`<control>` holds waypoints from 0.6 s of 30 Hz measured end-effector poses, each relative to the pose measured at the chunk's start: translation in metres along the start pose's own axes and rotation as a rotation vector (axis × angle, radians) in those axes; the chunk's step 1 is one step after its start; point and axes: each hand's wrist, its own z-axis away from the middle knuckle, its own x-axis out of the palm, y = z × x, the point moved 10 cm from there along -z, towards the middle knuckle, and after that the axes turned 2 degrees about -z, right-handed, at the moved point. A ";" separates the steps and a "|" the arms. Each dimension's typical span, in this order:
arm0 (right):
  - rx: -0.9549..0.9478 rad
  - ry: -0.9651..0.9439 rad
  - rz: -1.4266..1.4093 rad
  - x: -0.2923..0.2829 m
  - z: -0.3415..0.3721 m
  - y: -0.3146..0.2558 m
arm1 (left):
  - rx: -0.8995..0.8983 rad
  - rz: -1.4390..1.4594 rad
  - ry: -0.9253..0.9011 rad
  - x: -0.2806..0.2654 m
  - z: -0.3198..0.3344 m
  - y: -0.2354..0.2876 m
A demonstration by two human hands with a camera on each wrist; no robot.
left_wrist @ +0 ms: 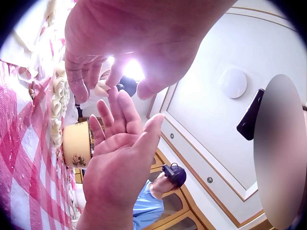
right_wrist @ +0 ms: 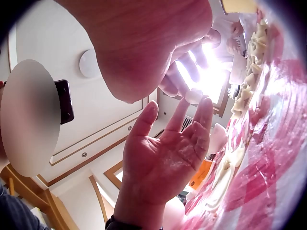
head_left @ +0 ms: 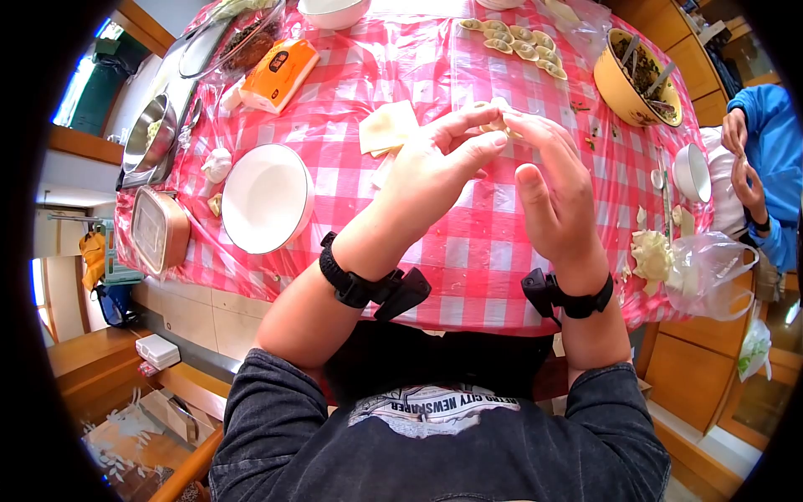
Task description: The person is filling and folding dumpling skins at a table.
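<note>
A small pale dumpling (head_left: 498,126) is pinched between the fingertips of both hands, above the checked cloth. My left hand (head_left: 435,159) comes from the left, its thumb stretched toward the dumpling. From the other side my right hand (head_left: 559,188) meets it, thumb raised apart and fingers bent inward. In the right wrist view the dumpling (right_wrist: 194,96) shows white between the left fingertips and the right hand's (right_wrist: 148,48) fingers. Much of the dumpling is hidden by fingers. A stack of yellowish wrappers (head_left: 387,128) lies beside the left hand.
Folded dumplings (head_left: 523,48) sit in rows at the back. A yellow filling bowl (head_left: 609,71) is at back right. An empty white bowl (head_left: 268,199), garlic (head_left: 217,165) and an orange packet (head_left: 278,75) are left. Another person (head_left: 774,159) is at the right.
</note>
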 end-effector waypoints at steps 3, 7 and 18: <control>-0.004 0.000 0.012 0.000 0.000 0.001 | -0.013 0.006 0.012 0.000 0.001 0.000; 0.005 0.007 0.008 -0.001 0.001 0.001 | -0.008 -0.012 0.012 -0.001 0.001 0.001; 0.058 0.034 -0.042 -0.002 0.004 0.007 | -0.017 0.013 0.007 -0.001 0.001 0.000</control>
